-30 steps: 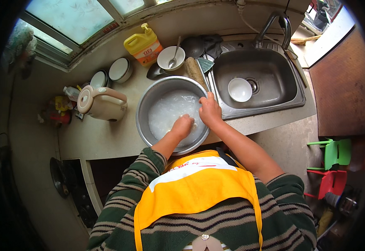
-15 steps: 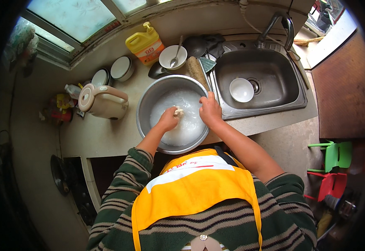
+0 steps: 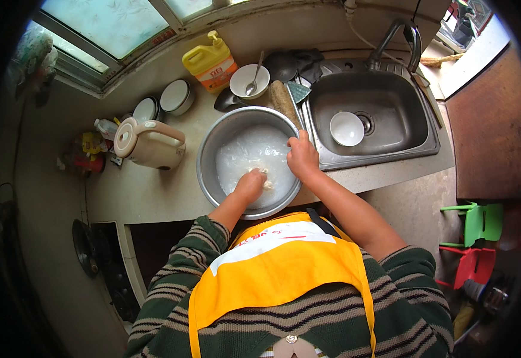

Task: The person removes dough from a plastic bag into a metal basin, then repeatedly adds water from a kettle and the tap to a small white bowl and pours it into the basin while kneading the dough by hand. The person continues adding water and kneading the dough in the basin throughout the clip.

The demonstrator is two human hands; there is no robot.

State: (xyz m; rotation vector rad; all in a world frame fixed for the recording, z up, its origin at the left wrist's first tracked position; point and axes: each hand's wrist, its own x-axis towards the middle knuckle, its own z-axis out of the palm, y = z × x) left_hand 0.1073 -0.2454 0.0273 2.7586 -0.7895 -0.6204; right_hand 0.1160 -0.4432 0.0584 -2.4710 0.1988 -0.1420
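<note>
A wide metal basin [image 3: 205, 179] of cloudy, whitish water stands on the counter in front of me. My left hand [image 3: 250, 185] is down inside it, fingers closed on a pale, crumpled cloth [image 3: 268, 184] at the water's surface. Part of the cloth is hidden by the fingers and the water. At the basin's right side, my right hand [image 3: 303, 156] grips the rim, its fingers wrapped over the edge.
Right of the basin is a metal sink [image 3: 386, 140] with a white bowl [image 3: 347, 129] in it. Behind the basin stand a bowl with a spoon [image 3: 250, 81], a loofah [image 3: 283, 102] and a yellow jug [image 3: 211, 62]. A kettle [image 3: 150, 146] and stacked bowls [image 3: 177, 95] are to the left.
My left hand has moved nearer to me and slightly right within the basin, carrying the cloth lower in the water. My right hand stays on the rim.
</note>
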